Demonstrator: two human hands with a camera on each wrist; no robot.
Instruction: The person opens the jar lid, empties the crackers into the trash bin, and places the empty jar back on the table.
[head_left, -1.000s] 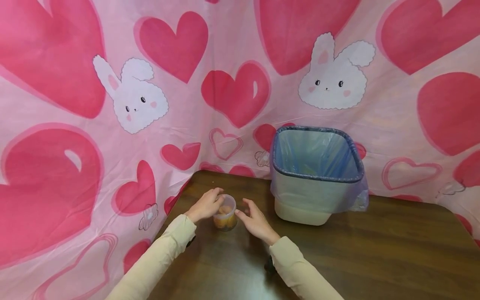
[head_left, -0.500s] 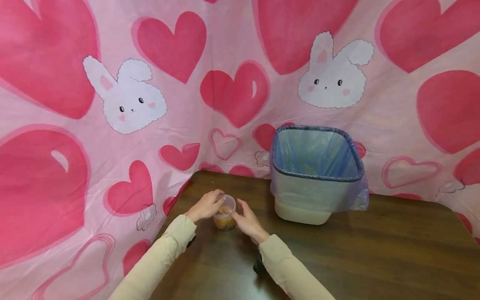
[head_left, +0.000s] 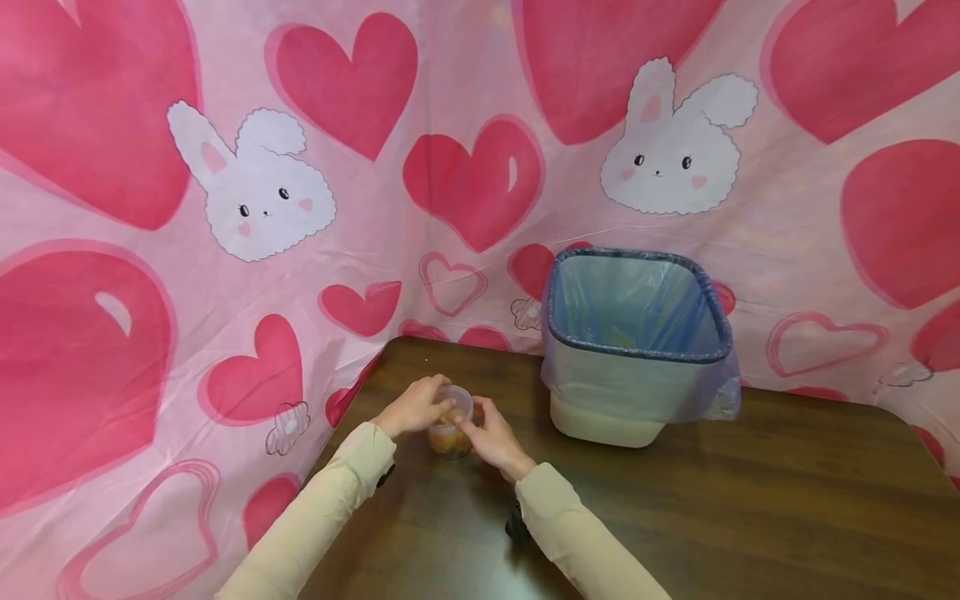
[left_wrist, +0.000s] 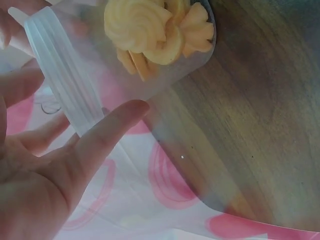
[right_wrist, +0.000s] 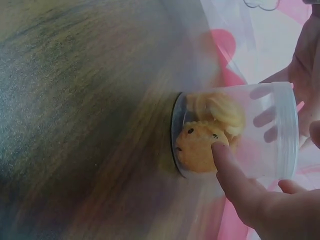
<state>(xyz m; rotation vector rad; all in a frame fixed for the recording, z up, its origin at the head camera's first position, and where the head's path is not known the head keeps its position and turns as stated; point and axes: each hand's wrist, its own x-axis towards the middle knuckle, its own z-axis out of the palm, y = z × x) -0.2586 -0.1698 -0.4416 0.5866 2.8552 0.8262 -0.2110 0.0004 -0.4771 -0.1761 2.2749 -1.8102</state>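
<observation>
A clear plastic jar (head_left: 452,445) with a translucent ribbed lid (left_wrist: 62,72) stands upright on the brown table, between my two hands. Swirled cookies (left_wrist: 135,22) lie in its lower part, along with a round cookie with dark dots (right_wrist: 197,152). From the left side my left hand (head_left: 412,408) holds the jar around its upper part, fingers spread about the lid. My right hand (head_left: 497,437) holds it from the right; in the right wrist view one finger (right_wrist: 232,172) lies along the jar's wall. Part of each hand's grip is hidden.
A whitish bin (head_left: 607,408) lined with a bluish plastic bag (head_left: 633,300) stands on the table (head_left: 787,483), to the right of the jar. Pink cloth with hearts and rabbits (head_left: 480,75) hangs behind and to the left of the table.
My right hand has moved left from beside the jar to holding it. The left hand has stayed at the jar's left side, and the jar has barely moved.
</observation>
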